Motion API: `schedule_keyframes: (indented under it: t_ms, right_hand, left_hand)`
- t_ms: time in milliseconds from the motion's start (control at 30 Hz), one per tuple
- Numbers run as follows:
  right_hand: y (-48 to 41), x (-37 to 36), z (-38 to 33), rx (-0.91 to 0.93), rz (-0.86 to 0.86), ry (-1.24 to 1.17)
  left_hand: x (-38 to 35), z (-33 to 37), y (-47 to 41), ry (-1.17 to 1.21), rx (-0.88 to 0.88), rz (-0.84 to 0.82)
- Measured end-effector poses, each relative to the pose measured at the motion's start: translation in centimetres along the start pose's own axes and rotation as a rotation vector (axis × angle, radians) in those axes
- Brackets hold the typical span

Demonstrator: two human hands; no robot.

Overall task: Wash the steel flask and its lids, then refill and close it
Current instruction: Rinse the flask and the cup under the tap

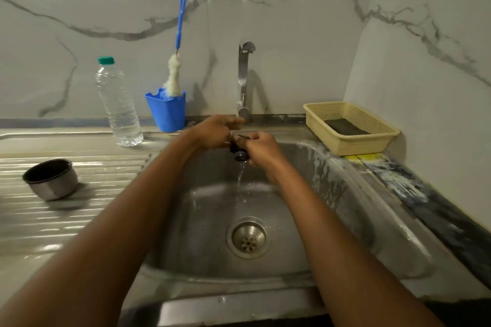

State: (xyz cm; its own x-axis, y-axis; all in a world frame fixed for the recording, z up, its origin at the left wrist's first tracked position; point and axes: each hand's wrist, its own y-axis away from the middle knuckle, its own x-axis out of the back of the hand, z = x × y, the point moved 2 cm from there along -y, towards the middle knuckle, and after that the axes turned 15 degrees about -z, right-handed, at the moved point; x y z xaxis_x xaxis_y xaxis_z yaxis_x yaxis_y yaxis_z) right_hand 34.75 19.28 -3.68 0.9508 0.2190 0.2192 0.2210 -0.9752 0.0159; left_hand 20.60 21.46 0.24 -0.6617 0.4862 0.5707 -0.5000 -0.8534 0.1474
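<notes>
Just below steel tap (pixel 243 82), round black lid (pixel 240 154) between curled hands (pixel 215 131) (pixel 261 146).

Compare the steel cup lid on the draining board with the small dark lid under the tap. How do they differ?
The steel cup lid lies tilted, untouched, on the draining board; the small dark lid is held by the left hand and right hand. The steel cup lid is larger, steel outside; the small dark lid looks dark all over. Water runs off only the small dark lid. Both are round.

Left hand (pixel 212 132) and right hand (pixel 262 147) grip, seemingly, a dark lid (pixel 240 156).
</notes>
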Motion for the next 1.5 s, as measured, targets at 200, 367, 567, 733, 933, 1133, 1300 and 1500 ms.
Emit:
schedule_keyframes:
  t_ms: [200,367,567,733,933,1133,1300,1500]
  right_hand:
    - [2.3,-0.4,-1.7,-0.064,-0.004,-0.006]
    - [4.6,-1.8,-2.9,-0.057,-0.124,-0.088]
    - [7.6,-3.1,-4.2,0.021,-0.219,-0.174]
    - [9.4,-4.1,-5.1,0.051,-0.289,-0.118]
    - [10.7,-4.0,-7.3,0.095,-0.280,0.019]
    - [11.6,-4.2,-7.5,0.079,-0.243,0.092]
    - [11.1,-5.5,-7.6,0.109,-0.260,0.089]
    - [9.8,-10.5,-10.3,0.181,-0.333,0.179]
  left_hand:
    - [-1.9,-1.1,4.9,0.032,-0.027,-0.044]
    - [-2.8,-0.7,7.8,0.187,-0.057,0.086]
    - [-3.5,0.1,11.7,0.184,-0.074,0.160]
    - [-3.5,0.4,14.2,0.068,-0.080,0.161]
    - [-2.1,1.6,15.8,0.022,-0.064,0.269]
    - [-2.2,1.6,16.1,0.002,-0.047,0.254]
    - [-1.8,1.3,17.1,0.026,-0.051,0.285]
    - [1.5,0.1,20.7,0.031,-0.027,0.414]
